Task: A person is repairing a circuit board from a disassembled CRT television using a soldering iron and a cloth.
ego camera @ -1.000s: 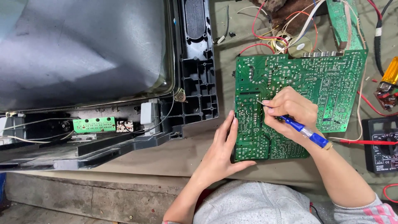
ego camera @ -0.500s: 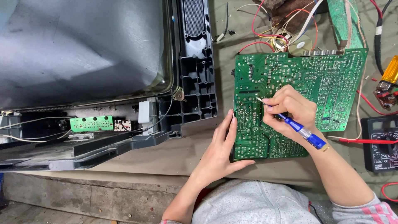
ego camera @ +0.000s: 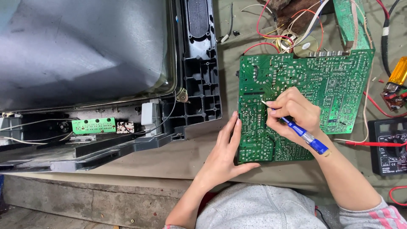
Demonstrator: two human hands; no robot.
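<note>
Green circuit board (ego camera: 335, 85) lies solder side up on the bench beside the opened television shell (ego camera: 199, 85). My right hand (ego camera: 294, 114) is closed pen-style round a blue-handled screwdriver (ego camera: 303, 135), metal tip touching the dense solder joints left of centre. My left hand (ego camera: 222, 154) lies flat, fingers extended, steadying the board's lower left edge. Probing looks under way, wires attached at top, black multimeter (ego camera: 388, 146) at right

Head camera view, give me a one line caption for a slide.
Right hand presses a blue-handled tool to a green circuit board while the left hand steadies its edge, beside an opened television.
</note>
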